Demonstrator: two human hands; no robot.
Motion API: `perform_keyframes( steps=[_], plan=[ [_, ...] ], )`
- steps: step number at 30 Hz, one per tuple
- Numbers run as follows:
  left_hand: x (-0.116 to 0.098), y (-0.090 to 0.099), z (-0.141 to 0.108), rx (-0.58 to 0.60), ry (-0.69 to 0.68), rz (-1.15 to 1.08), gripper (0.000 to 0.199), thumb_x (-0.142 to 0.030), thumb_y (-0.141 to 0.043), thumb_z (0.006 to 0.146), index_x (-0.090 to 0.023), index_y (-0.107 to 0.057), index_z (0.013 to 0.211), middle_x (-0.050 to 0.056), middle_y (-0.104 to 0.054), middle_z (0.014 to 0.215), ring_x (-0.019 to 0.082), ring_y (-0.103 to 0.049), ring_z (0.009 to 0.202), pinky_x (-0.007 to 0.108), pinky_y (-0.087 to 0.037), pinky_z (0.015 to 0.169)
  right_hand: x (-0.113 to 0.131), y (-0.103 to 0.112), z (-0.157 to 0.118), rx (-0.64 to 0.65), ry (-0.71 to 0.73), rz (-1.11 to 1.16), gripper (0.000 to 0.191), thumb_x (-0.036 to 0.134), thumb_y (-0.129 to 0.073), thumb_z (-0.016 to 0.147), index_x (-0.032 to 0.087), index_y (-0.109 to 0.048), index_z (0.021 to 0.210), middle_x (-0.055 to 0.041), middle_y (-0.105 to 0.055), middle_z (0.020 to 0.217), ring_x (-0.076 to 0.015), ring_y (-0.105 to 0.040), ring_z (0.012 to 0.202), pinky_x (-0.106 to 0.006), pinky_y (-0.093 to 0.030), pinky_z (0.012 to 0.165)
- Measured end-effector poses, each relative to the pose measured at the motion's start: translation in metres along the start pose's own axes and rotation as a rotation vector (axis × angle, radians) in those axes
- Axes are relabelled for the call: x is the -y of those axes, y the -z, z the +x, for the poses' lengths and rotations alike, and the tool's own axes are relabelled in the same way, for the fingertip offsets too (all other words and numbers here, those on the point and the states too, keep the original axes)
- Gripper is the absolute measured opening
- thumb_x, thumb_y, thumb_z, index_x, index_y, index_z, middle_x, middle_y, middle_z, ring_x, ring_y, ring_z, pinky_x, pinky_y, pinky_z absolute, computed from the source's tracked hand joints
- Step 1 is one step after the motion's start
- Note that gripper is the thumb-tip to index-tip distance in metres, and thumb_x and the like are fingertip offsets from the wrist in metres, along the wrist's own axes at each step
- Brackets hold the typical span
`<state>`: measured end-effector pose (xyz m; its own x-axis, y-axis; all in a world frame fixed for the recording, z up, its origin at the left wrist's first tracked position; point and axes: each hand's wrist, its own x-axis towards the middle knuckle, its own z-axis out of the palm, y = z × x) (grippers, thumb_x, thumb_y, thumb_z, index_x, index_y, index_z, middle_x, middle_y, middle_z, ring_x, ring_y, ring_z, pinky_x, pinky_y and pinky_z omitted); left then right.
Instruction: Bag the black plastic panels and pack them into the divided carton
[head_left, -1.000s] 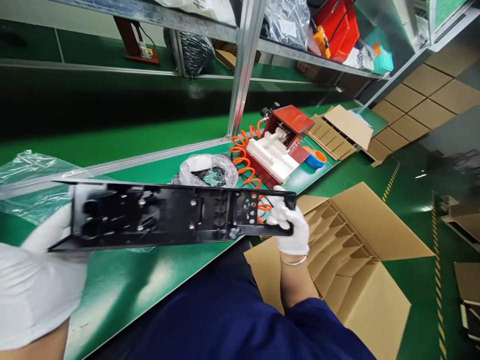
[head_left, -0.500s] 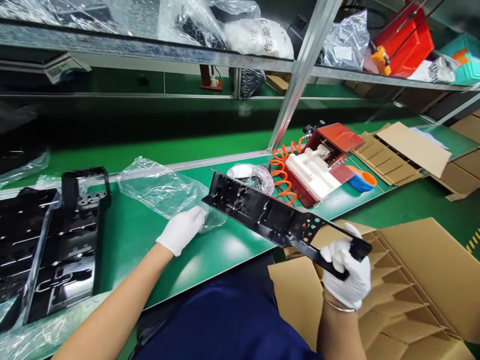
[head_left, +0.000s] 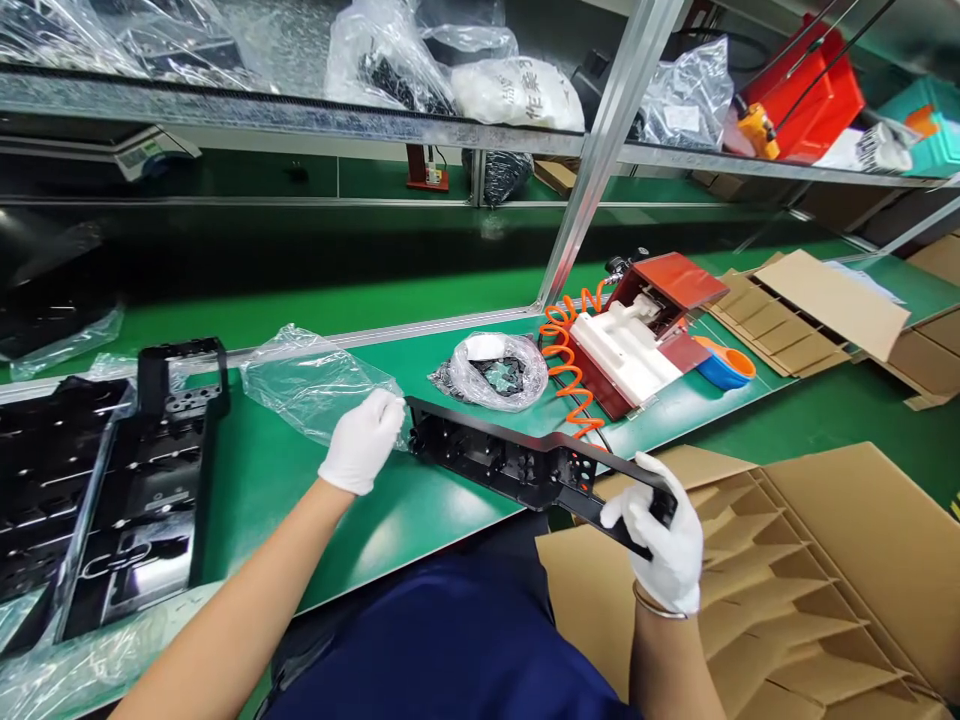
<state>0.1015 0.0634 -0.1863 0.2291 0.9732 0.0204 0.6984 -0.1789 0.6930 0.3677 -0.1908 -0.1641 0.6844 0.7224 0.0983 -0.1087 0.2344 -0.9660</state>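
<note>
A long black plastic part (head_left: 487, 455) is held at its right end by my gloved right hand (head_left: 660, 535), fingers wrapped round the narrow handle-like end. Its left end reaches close to my gloved left hand (head_left: 364, 440), whose fingers are pinched together at the edge of a clear plastic bag (head_left: 307, 385) on the green table (head_left: 360, 540). Behind the black part lies a round clear bag of small dark pieces (head_left: 499, 372). Several similar black parts (head_left: 150, 490) rest at the left of the table.
A red and white device (head_left: 630, 340) with an orange coiled hose (head_left: 564, 360) stands right of centre, beside a blue and orange ring (head_left: 726, 362). An open cardboard box with dividers (head_left: 847, 540) is at the lower right. A metal shelf (head_left: 300, 112) crosses above.
The black part has turned and dropped lower, its inner side showing more, as my right hand moved left and slightly up. The bag of small pieces is now uncovered.
</note>
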Motion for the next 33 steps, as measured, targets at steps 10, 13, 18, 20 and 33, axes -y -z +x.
perform_keyframes(
  steps=[10,13,18,20,33],
  plan=[
    [0.011,0.005,0.003,0.056,0.097,0.227,0.031,-0.046,-0.045,0.094,-0.026,-0.045,0.071,-0.001,-0.055,0.065,0.019,-0.051,0.064,0.029,-0.036,0.062,0.002,0.007,0.005,-0.083,0.045,0.177,0.045,0.022,-0.079,0.078,0.022,-0.07,0.122,0.0103,-0.041,0.057,-0.0072,-0.045,0.042,-0.023,-0.045,0.048],
    [0.015,0.011,0.012,0.017,0.127,0.239,0.03,-0.049,-0.052,0.091,-0.026,-0.046,0.073,-0.002,-0.055,0.064,0.019,-0.05,0.062,0.029,-0.036,0.06,0.008,0.014,0.005,-0.06,0.05,0.164,0.044,0.022,-0.078,0.078,0.021,-0.07,0.121,0.0103,-0.04,0.055,-0.0067,-0.041,0.042,-0.023,-0.044,0.048],
    [0.014,0.013,0.01,0.065,-0.031,0.273,0.029,-0.042,-0.039,0.097,-0.025,-0.047,0.073,0.003,-0.06,0.072,0.02,-0.054,0.067,0.03,-0.038,0.063,0.009,0.006,0.01,-0.042,-0.104,0.165,0.043,0.022,-0.077,0.076,0.02,-0.071,0.119,0.0102,-0.038,0.057,-0.0058,-0.032,0.045,-0.022,-0.045,0.049],
    [0.014,0.01,0.002,0.092,-0.091,0.344,0.031,-0.039,-0.035,0.098,-0.025,-0.048,0.074,0.005,-0.062,0.075,0.02,-0.056,0.069,0.03,-0.037,0.063,0.006,0.002,0.013,-0.07,-0.151,0.165,0.04,0.022,-0.076,0.076,0.02,-0.071,0.115,0.01,-0.037,0.058,-0.0061,-0.031,0.047,-0.021,-0.046,0.051],
    [0.022,0.001,-0.023,0.217,-0.101,0.533,0.033,-0.037,-0.034,0.102,-0.023,-0.05,0.076,0.002,-0.064,0.081,0.018,-0.06,0.076,0.028,-0.033,0.063,-0.011,0.001,0.022,-0.112,-0.322,0.238,0.029,0.022,-0.084,0.062,0.017,-0.056,0.067,0.0106,-0.037,0.054,-0.0013,-0.024,0.044,-0.014,-0.038,0.044]
  ],
)
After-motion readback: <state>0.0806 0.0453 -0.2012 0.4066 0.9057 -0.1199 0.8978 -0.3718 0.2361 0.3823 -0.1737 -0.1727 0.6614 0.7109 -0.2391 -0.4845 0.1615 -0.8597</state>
